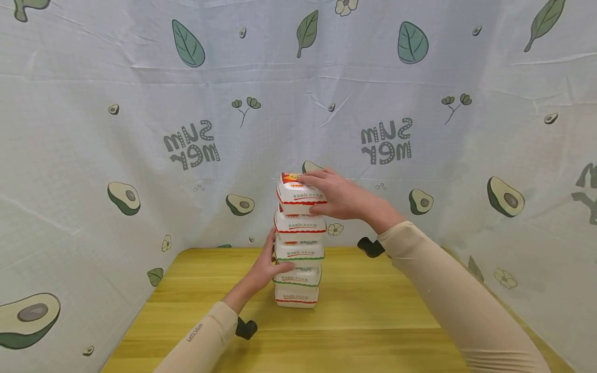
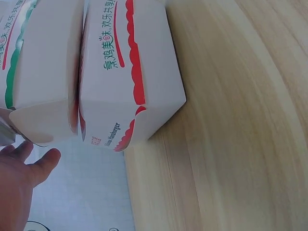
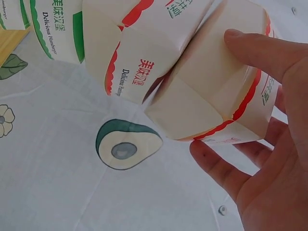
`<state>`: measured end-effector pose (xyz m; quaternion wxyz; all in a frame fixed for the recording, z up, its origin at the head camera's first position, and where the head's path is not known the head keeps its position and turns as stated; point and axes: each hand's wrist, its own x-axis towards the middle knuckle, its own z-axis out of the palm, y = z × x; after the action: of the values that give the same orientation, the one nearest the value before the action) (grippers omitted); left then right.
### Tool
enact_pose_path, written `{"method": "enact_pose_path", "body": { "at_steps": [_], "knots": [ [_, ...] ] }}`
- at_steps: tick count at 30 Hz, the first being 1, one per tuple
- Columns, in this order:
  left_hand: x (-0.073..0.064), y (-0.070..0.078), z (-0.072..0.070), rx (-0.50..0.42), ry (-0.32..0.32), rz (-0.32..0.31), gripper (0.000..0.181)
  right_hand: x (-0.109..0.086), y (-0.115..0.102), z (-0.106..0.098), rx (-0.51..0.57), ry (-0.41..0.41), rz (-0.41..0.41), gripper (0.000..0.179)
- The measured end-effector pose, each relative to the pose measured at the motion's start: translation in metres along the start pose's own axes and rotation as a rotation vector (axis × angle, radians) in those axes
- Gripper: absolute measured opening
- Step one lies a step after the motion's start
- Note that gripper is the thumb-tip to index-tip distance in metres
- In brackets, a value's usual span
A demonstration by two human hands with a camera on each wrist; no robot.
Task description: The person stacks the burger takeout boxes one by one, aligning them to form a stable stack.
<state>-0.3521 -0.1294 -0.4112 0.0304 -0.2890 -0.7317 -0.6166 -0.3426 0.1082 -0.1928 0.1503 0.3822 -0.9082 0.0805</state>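
Several white paper hamburger boxes stand in one tall stack. My right hand (image 1: 340, 197) grips the top box (image 1: 290, 196), thumb on its front face and fingers over its top and far side. This box has a red wavy trim and sits slightly askew on another red-trimmed box (image 1: 291, 226). Below come green-trimmed boxes (image 1: 298, 251), then a red-trimmed bottom box (image 2: 161, 62) resting on the table. Against the stack's left side, at the green-trimmed boxes, my left hand (image 1: 266, 267) rests with fingers extended upward and the thumb toward the front.
The stack stands on a yellow wood-grain table (image 1: 373, 311). Behind and on both sides hangs a pale cloth (image 1: 289, 129) printed with avocados and leaves. Black wrist-camera parts (image 1: 246, 328) stick out beside my forearms.
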Motion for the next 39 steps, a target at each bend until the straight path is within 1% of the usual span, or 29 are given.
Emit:
{"method": "enact_pose_path", "body": {
  "at_steps": [7, 11, 17, 22, 26, 28, 31, 36, 39],
  "knots": [
    [0.001, -0.001, -0.002, -0.007, -0.015, -0.02, 0.109, 0.003, 0.0, 0.0, 0.001, -0.005, 0.032, 0.079],
    [0.001, -0.003, -0.002, -0.003, -0.015, -0.022, 0.109, 0.005, 0.0, 0.001, -0.001, -0.009, 0.031, 0.078],
    [0.001, -0.005, -0.003, -0.012, -0.023, -0.05, 0.114, 0.006, -0.001, 0.0, 0.002, -0.01, 0.027, 0.079],
    [0.0, -0.003, -0.004, 0.022, -0.007, -0.067, 0.124, 0.006, -0.002, 0.001, -0.006, -0.007, 0.022, 0.079],
    [-0.002, -0.002, -0.004, 0.044, 0.009, -0.08, 0.127, 0.007, -0.002, 0.001, -0.009, -0.009, 0.012, 0.078],
    [-0.002, -0.002, -0.003, 0.046, 0.012, -0.073, 0.126, 0.007, -0.001, 0.001, -0.007, -0.009, 0.011, 0.077],
    [-0.001, -0.003, -0.001, 0.052, 0.018, -0.046, 0.125, 0.006, -0.001, 0.001, -0.008, -0.01, 0.014, 0.077],
    [-0.001, -0.008, 0.002, 0.035, 0.028, -0.006, 0.123, 0.005, -0.002, 0.001, -0.011, -0.013, 0.022, 0.077],
    [-0.003, -0.008, 0.005, 0.025, 0.036, 0.01, 0.122, 0.005, -0.001, 0.001, -0.012, -0.014, 0.022, 0.078]
  ]
}}
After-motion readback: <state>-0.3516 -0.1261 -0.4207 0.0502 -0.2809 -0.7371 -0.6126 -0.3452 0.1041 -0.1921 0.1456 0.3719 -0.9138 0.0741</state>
